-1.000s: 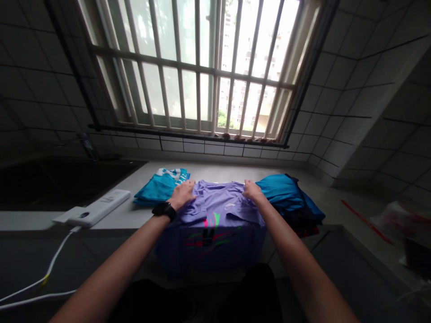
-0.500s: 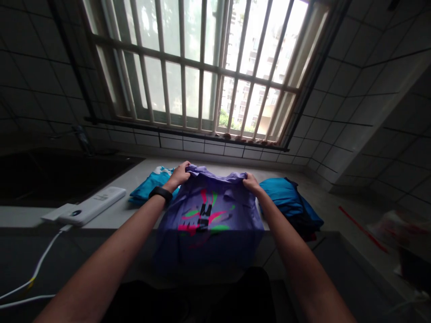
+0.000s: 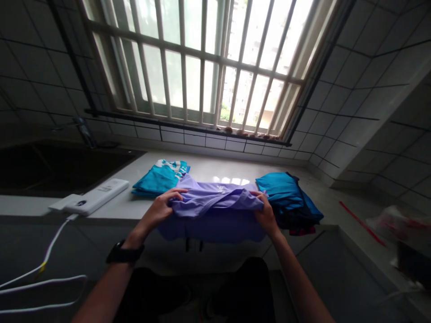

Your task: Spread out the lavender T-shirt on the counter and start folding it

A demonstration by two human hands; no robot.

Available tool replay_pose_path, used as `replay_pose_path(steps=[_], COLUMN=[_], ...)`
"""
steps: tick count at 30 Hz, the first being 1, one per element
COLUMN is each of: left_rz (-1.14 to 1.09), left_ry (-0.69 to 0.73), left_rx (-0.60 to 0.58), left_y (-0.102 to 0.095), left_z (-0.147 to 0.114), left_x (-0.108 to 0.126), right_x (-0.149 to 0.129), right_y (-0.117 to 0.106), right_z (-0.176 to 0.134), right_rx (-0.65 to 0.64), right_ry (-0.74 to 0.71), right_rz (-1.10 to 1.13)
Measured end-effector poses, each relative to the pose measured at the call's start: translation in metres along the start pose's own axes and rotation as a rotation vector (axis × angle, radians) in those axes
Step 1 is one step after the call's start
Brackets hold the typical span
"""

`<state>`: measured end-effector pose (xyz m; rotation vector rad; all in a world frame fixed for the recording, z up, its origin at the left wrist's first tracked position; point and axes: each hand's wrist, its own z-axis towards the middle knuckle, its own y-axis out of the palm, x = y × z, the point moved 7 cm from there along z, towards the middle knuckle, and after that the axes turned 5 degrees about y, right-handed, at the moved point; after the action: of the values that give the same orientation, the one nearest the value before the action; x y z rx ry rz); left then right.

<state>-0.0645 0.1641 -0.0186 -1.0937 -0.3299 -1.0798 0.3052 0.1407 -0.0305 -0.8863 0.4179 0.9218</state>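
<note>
I see the barred window [image 3: 205,67] filling the top of the view, with dark tiled walls on both sides of it. Below it runs the pale counter [image 3: 215,172], which ends in a front edge close to me.

The purple shirt [image 3: 215,204] lies in the middle of the counter at that front edge, folded over on itself into a long band, with its lower part hanging down over the edge. My left hand [image 3: 160,211] grips the shirt's left end; its fingers [image 3: 175,193] are curled over the top of the fold and closed on the cloth. My right hand [image 3: 267,215] grips the right end the same way, its fingers closed around the bunched cloth. The shirt stretches between the two hands, touching both.

To the right, just beside the shirt and my right hand, sits a pile of clothes [image 3: 289,199], blue on top and dark beneath, with a strip of red showing at the bottom. To the left, just behind my left hand, lies a folded teal shirt [image 3: 160,177] with white print; the purple shirt's far corner touches it or overlaps it, I cannot tell which. Further left on the counter lies a white power strip [image 3: 92,202], its white cable [image 3: 43,269] trailing down off the edge. A black watch [image 3: 124,255] sits on my left wrist.
</note>
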Motion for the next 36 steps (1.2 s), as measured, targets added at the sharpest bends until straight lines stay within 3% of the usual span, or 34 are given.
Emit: replay_pose_path(steps=[3,7,10,14,18,22,27,36], left_rz=[0.09,0.183,0.21,0.232,0.24,0.205,0.261,0.372], left_ry=[-0.08,-0.08,-0.067,-0.105,-0.125,-0.063,-0.094,-0.114], left_rx=[-0.13,-0.167,-0.162,-0.15,-0.117,0.004,-0.137,-0.136], left_y=[0.013,0.026,0.033,0.039,0.028,0.007,0.025,0.03], left_z=[-0.029,-0.029,-0.007,0.033,0.053,0.031,-0.014,-0.018], left_x=[-0.017,-0.028,-0.031,-0.028,-0.01,0.001,-0.02,-0.029], right_x=[0.01,0.033,0.04,0.041,0.032,0.024,0.032,0.024], right_y=[0.006,0.024,0.034,0.039,0.032,0.013,0.013,0.019], right_z=[-0.042,-0.062,-0.046,0.001,0.033,0.01,-0.043,-0.04], right_rx=[-0.113,-0.186,-0.209,-0.244,-0.267,-0.17,-0.226,-0.223], right_ry=[0.057,0.139,0.14,0.223,0.308,0.268,0.305,0.334], right_rz=[-0.105,-0.282,-0.35,-0.437,-0.4,-0.261,-0.468,-0.585])
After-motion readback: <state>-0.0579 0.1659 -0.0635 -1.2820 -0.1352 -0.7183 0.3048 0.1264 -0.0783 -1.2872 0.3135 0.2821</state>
